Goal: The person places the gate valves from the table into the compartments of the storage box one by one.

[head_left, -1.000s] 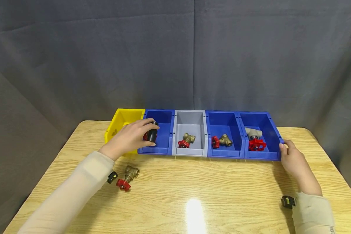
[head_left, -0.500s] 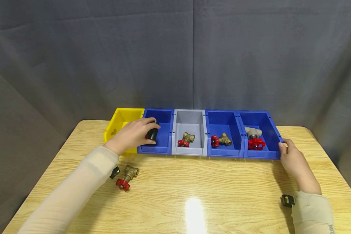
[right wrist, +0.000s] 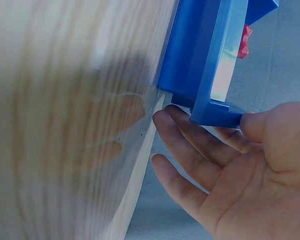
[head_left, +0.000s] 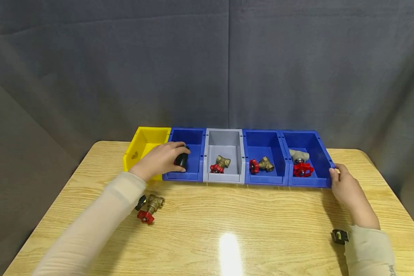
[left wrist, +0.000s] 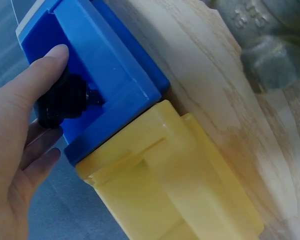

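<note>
- Left hand (head_left: pixel 160 159): fingers and thumb are curling round a black fitting (left wrist: pixel 65 102); the grip is narrow.
- Black fitting: it is sitting in the hold inside the left blue bin (head_left: pixel 183 177), its narrower end pointing toward that bin's front wall. Whether it is touching the bin's floor cannot be told.
- Right hand (head_left: pixel 348 189): thumb and fingers are gripping the front right corner of the end blue bin (head_left: pixel 315 159); two fingers are extending below that corner, apart from the bin.
- Bin row: five bins are standing side by side along the rear edge of the wooden table (head_left: pixel 255 222), running from the yellow bin (head_left: pixel 153 134) at the left through the left blue bin, grey bin (head_left: pixel 224 140) and second blue bin (head_left: pixel 262 140) to the end blue bin.
- Contents: brass valves with red handwheels are lying in the grey bin and the second blue bin; a grey valve (head_left: pixel 300 165), also red-wheeled, is lying in the end blue bin.
- Loose item: a brass valve (head_left: pixel 151 207) is lying nearer the table's left edge than its right, its red handwheel facing the front edge.
- Background: a grey curtain (head_left: pixel 227 69) is hanging behind the table.
</note>
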Action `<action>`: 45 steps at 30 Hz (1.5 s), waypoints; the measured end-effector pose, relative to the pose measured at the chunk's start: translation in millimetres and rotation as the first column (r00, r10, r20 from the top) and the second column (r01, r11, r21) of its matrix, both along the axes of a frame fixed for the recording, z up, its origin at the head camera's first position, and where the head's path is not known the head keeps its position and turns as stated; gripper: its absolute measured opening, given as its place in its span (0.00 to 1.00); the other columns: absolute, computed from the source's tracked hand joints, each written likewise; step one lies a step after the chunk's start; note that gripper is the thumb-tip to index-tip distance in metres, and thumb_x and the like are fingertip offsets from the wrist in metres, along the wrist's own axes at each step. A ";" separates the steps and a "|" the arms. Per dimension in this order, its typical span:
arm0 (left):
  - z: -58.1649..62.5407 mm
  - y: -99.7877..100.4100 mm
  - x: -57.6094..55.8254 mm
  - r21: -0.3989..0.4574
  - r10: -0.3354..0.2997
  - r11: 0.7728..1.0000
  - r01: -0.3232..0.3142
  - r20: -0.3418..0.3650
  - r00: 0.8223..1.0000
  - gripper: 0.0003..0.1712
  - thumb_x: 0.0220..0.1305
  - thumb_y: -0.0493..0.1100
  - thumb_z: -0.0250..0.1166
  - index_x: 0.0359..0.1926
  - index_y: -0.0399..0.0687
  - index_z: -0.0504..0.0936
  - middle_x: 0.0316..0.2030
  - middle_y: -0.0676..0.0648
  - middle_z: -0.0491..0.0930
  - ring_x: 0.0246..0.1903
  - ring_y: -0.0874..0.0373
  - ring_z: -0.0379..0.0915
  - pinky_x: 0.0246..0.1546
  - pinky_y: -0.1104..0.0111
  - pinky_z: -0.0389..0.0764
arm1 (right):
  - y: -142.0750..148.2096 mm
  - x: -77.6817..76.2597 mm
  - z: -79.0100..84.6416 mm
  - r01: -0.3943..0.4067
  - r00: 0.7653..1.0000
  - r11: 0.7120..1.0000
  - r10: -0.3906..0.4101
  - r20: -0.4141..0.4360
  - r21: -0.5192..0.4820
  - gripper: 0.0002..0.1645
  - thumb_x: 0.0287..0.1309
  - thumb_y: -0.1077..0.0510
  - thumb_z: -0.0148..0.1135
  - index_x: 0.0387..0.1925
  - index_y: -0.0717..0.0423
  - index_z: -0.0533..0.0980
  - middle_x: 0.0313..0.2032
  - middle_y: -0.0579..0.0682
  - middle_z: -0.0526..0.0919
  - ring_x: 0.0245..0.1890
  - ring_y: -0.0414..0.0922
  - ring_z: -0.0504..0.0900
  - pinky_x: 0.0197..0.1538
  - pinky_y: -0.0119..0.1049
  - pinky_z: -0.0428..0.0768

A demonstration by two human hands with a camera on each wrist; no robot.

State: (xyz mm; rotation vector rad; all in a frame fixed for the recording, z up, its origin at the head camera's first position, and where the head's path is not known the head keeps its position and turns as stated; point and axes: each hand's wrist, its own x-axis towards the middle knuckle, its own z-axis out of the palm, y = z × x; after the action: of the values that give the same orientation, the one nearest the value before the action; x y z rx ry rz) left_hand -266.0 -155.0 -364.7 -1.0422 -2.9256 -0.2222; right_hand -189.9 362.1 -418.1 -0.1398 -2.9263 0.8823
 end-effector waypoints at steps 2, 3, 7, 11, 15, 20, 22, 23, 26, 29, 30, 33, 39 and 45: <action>-1.7 -0.4 -0.6 0.003 0.007 1.000 -0.007 0.008 1.000 0.33 0.54 0.52 0.77 0.58 0.45 0.80 0.63 0.37 0.73 0.61 0.40 0.70 0.61 0.48 0.71 | -0.2 0.5 0.5 0.000 1.000 1.000 0.000 0.000 0.000 0.32 0.79 0.50 0.29 0.63 0.78 0.55 0.53 0.86 0.66 0.53 0.80 0.67 0.53 0.72 0.67; -2.5 -0.5 -1.1 0.006 0.009 1.000 -0.009 0.011 1.000 0.32 0.54 0.52 0.77 0.58 0.45 0.80 0.63 0.37 0.73 0.61 0.40 0.70 0.62 0.49 0.71 | -0.5 1.0 1.2 -0.002 1.000 1.000 0.002 -0.003 -0.001 0.32 0.79 0.51 0.29 0.63 0.78 0.56 0.53 0.86 0.66 0.53 0.81 0.67 0.53 0.72 0.67; -4.6 -0.2 -3.9 0.016 0.015 1.000 -0.015 0.004 1.000 0.32 0.55 0.51 0.76 0.59 0.44 0.80 0.62 0.36 0.73 0.61 0.40 0.70 0.62 0.49 0.71 | -1.2 2.1 2.9 -0.006 1.000 1.000 0.005 -0.017 -0.003 0.30 0.79 0.52 0.30 0.62 0.77 0.56 0.52 0.86 0.66 0.53 0.81 0.66 0.53 0.72 0.65; -5.4 1.8 -6.4 0.015 0.024 1.000 -0.024 0.002 1.000 0.33 0.55 0.51 0.76 0.59 0.44 0.80 0.62 0.36 0.73 0.61 0.40 0.70 0.62 0.50 0.70 | -1.0 2.1 2.8 -0.005 1.000 1.000 0.005 -0.003 -0.003 0.31 0.79 0.51 0.30 0.63 0.77 0.56 0.53 0.86 0.65 0.54 0.82 0.65 0.53 0.72 0.65; -7.2 4.5 -7.8 0.015 0.050 0.999 -0.051 0.027 0.998 0.34 0.57 0.52 0.75 0.62 0.45 0.78 0.64 0.37 0.71 0.63 0.40 0.68 0.64 0.50 0.68 | 1.1 2.1 1.0 -0.001 1.000 1.000 0.001 0.013 0.000 0.32 0.79 0.49 0.28 0.64 0.76 0.55 0.54 0.86 0.64 0.55 0.82 0.64 0.54 0.73 0.65; -9.4 7.9 -7.9 0.013 0.084 0.996 -0.085 0.061 0.995 0.34 0.60 0.53 0.73 0.65 0.47 0.76 0.68 0.38 0.67 0.66 0.40 0.64 0.66 0.49 0.65 | 2.9 3.1 -0.5 -0.001 1.000 1.000 0.001 -0.004 0.000 0.31 0.79 0.50 0.30 0.63 0.76 0.56 0.53 0.86 0.65 0.54 0.82 0.65 0.53 0.73 0.65; -10.1 9.1 -8.0 0.006 0.091 0.996 -0.092 0.070 0.993 0.34 0.60 0.53 0.72 0.66 0.48 0.76 0.69 0.38 0.66 0.67 0.40 0.63 0.66 0.49 0.65 | 2.7 3.0 -0.4 -0.003 1.000 1.000 0.003 -0.003 -0.002 0.31 0.79 0.50 0.30 0.63 0.77 0.56 0.54 0.86 0.65 0.54 0.82 0.65 0.53 0.73 0.65; -10.6 9.6 -8.3 0.002 0.093 0.996 -0.094 0.073 0.993 0.34 0.61 0.53 0.72 0.66 0.49 0.76 0.69 0.38 0.66 0.67 0.40 0.63 0.66 0.49 0.65 | 2.7 2.9 -0.3 -0.003 1.000 1.000 0.003 0.001 -0.001 0.31 0.79 0.50 0.30 0.63 0.77 0.55 0.54 0.86 0.64 0.54 0.82 0.64 0.53 0.73 0.65; -10.9 12.1 -9.1 -0.006 0.095 0.995 -0.095 0.076 0.993 0.34 0.61 0.54 0.71 0.66 0.49 0.75 0.69 0.39 0.65 0.67 0.41 0.63 0.66 0.50 0.66 | 2.4 2.8 0.9 -0.006 1.000 1.000 0.006 0.008 -0.005 0.32 0.79 0.50 0.29 0.63 0.77 0.55 0.54 0.87 0.64 0.54 0.82 0.64 0.54 0.73 0.64; -10.8 15.2 -10.1 -0.008 0.093 0.996 -0.092 0.074 0.993 0.34 0.61 0.54 0.71 0.66 0.49 0.75 0.69 0.39 0.65 0.67 0.41 0.63 0.65 0.50 0.66 | 2.5 2.7 1.9 -0.005 1.000 1.000 0.005 0.006 -0.006 0.32 0.79 0.50 0.29 0.63 0.77 0.55 0.54 0.87 0.64 0.54 0.82 0.64 0.53 0.73 0.64; -10.7 16.4 -10.4 -0.009 0.093 0.996 -0.092 0.074 0.993 0.34 0.61 0.54 0.71 0.66 0.49 0.75 0.69 0.39 0.65 0.67 0.41 0.63 0.65 0.51 0.67 | 2.6 2.7 2.1 -0.006 1.000 1.000 0.006 0.004 -0.008 0.32 0.79 0.50 0.29 0.63 0.77 0.55 0.54 0.87 0.64 0.54 0.82 0.64 0.53 0.73 0.64; -10.5 18.9 -10.5 -0.015 0.092 0.996 -0.091 0.077 0.993 0.34 0.61 0.54 0.71 0.66 0.49 0.75 0.69 0.39 0.65 0.66 0.42 0.64 0.65 0.51 0.67 | 3.0 1.9 1.1 -0.005 1.000 1.000 0.005 0.007 -0.010 0.32 0.79 0.49 0.28 0.63 0.77 0.55 0.54 0.87 0.64 0.54 0.83 0.64 0.53 0.73 0.64; -11.1 22.0 -9.5 -0.028 0.106 0.994 -0.104 0.085 0.991 0.34 0.62 0.54 0.70 0.66 0.49 0.75 0.69 0.39 0.65 0.66 0.42 0.63 0.66 0.51 0.66 | 2.3 0.6 -0.5 -0.006 1.000 1.000 0.006 0.009 -0.013 0.33 0.79 0.48 0.28 0.63 0.77 0.55 0.55 0.87 0.64 0.55 0.82 0.64 0.54 0.73 0.64; -13.1 26.7 -9.4 -0.047 0.115 0.993 -0.111 0.098 0.988 0.35 0.63 0.54 0.69 0.68 0.49 0.73 0.70 0.39 0.63 0.67 0.43 0.62 0.66 0.51 0.66 | -0.1 1.0 0.4 0.001 1.000 1.000 0.000 0.021 -0.014 0.32 0.79 0.50 0.29 0.64 0.77 0.54 0.55 0.86 0.64 0.55 0.82 0.63 0.55 0.73 0.63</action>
State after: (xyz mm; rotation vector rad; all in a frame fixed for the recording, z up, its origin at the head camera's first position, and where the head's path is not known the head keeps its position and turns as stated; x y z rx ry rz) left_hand -275.3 -128.2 -377.8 -0.8908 -3.0803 -0.2179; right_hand -188.9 362.0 -417.7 -0.1519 -2.9400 0.9076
